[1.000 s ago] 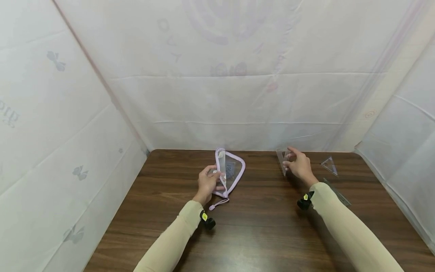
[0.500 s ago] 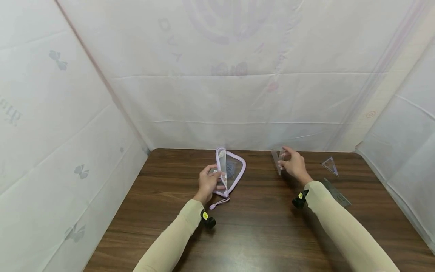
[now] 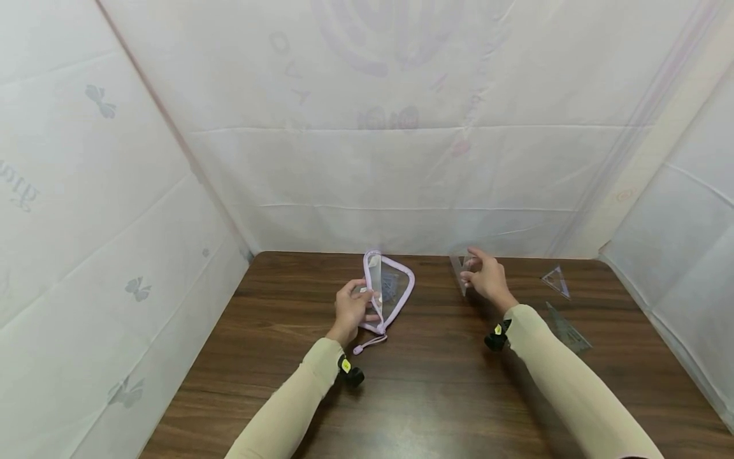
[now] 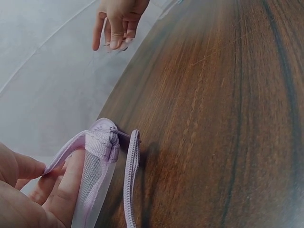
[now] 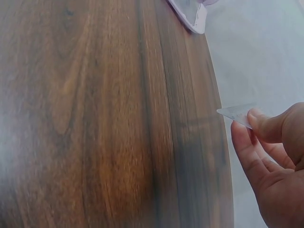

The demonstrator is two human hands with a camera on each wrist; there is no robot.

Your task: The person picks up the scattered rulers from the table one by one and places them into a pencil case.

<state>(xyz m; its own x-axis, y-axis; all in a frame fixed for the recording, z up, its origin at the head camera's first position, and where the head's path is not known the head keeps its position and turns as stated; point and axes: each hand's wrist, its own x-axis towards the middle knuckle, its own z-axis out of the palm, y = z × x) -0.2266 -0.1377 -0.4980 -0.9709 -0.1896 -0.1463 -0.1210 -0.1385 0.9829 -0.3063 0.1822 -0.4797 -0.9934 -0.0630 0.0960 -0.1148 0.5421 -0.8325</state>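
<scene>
My left hand (image 3: 350, 306) pinches the zippered edge of a mesh pouch (image 3: 405, 296) with lilac trim, and its mouth is spread apart. In the left wrist view, the thumb and fingers hold the lilac zipper edge (image 4: 69, 151), while a zipper pull strap (image 4: 130, 180) hangs beside it. A bluish clear plastic piece (image 3: 390, 285) shows through the mesh. To the right of the pouch, my right hand (image 3: 487, 277) holds a clear plastic set square (image 3: 459, 271) between thumb and fingers, raised near the far table edge. Its pointed corner sticks out past the fingertips in the right wrist view.
A small clear set square (image 3: 556, 282) lies at the back right of the brown wooden table (image 3: 436, 395). Nearer, a greenish clear set square (image 3: 569, 330) lies partly behind the right sleeve. White sheeting (image 3: 367, 166) rises behind the table and on both sides.
My right hand has moved left with the set square, closer to the pouch. More of the greenish set square shows beside the sleeve. The left hand and pouch stay in place.
</scene>
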